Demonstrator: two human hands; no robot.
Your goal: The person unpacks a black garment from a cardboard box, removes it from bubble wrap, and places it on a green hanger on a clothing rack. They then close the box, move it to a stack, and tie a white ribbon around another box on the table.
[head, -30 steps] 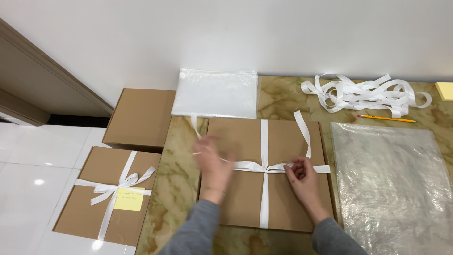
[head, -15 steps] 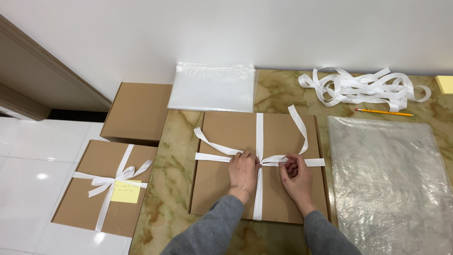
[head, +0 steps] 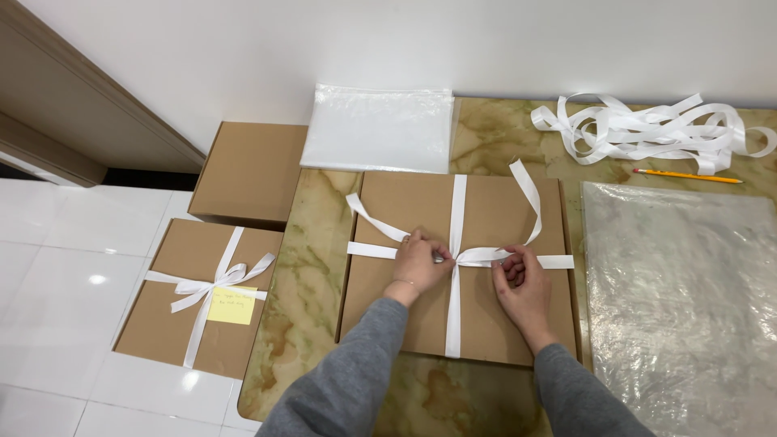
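Hands, left [head: 421, 259] and right [head: 522, 279], pinch white ribbon [head: 457, 259] atop cardboard box [head: 405, 316].

Matt cardboard box [head: 494, 218], satin ribbon [head: 456, 210], glossy marble table [head: 312, 275].

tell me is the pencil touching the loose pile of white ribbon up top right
Apart. The head view shows a strip of bare marble between the pencil and the ribbon pile above it.
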